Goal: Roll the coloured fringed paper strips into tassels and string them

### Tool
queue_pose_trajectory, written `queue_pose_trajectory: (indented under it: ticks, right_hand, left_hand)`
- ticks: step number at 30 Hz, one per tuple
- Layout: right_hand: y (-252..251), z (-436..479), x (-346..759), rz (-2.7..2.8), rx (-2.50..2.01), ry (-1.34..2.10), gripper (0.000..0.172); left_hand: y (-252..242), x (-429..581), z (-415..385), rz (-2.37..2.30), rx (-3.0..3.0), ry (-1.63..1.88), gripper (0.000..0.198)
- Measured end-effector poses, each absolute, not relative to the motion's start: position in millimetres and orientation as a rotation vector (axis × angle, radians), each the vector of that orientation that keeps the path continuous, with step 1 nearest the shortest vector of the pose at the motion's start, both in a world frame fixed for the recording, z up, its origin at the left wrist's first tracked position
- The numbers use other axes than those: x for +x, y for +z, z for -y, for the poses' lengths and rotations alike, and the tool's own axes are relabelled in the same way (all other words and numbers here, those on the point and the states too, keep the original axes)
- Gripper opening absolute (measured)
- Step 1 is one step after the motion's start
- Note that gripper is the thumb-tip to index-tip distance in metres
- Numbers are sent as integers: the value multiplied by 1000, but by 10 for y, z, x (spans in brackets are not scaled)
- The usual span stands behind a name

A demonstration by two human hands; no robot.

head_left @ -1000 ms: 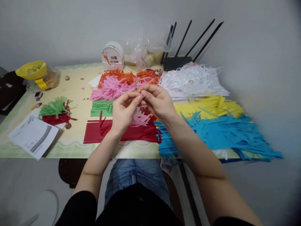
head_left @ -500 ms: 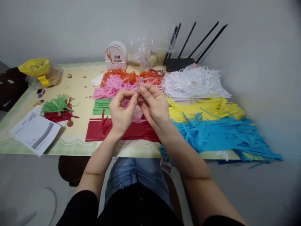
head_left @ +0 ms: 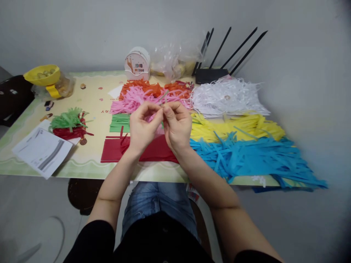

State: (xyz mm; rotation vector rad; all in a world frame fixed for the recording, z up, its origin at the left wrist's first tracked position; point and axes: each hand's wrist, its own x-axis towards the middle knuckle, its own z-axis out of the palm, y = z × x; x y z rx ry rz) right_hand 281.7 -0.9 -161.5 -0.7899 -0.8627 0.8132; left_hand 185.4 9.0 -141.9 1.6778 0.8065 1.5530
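My left hand and my right hand meet fingertip to fingertip above the paper piles, both pinched closed. A thin pale green paper strip pokes up from between the fingertips; the rest of it is hidden. Beneath and behind the hands lie pink fringed paper, green fringed paper and a dark red paper stack. Orange fringe lies farther back. To the right are white, yellow and blue fringed piles.
On the left, a small green bundle and red fringe lie beside a printed white paper. A yellow bowl, a round pink-and-white box, a plastic bag and a black router stand along the back.
My right hand has shifted slightly left and its fingers have come closer against the left fingertips. The strip still shows above them. The view has moved a little.
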Motion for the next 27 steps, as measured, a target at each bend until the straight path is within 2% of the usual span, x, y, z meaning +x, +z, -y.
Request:
queue_pose_trajectory:
  ticks: [4, 8, 13, 19, 27]
  right_hand:
    - [-1588, 16, 2924, 990, -785, 915, 51]
    - [-1553, 38, 3020, 1010, -757, 965, 44]
    - [-1554, 57, 3062, 1030, -791, 954, 42]
    - [-1478, 98, 3038, 1153, -796, 834, 37]
    - [-1325, 139, 3206, 1376, -884, 858, 40]
  left_hand:
    - [-1404, 1822, -88, -798, 1642, 1580, 29]
    - [-1422, 1738, -28, -918, 1884, 1666, 18]
    - [-1441, 1618, -30, -886, 2159, 1609, 13]
    - [-1438, 1613, -40, -838, 1873, 1578, 24]
    - [-1383, 1603, 2, -735, 1633, 1531, 34]
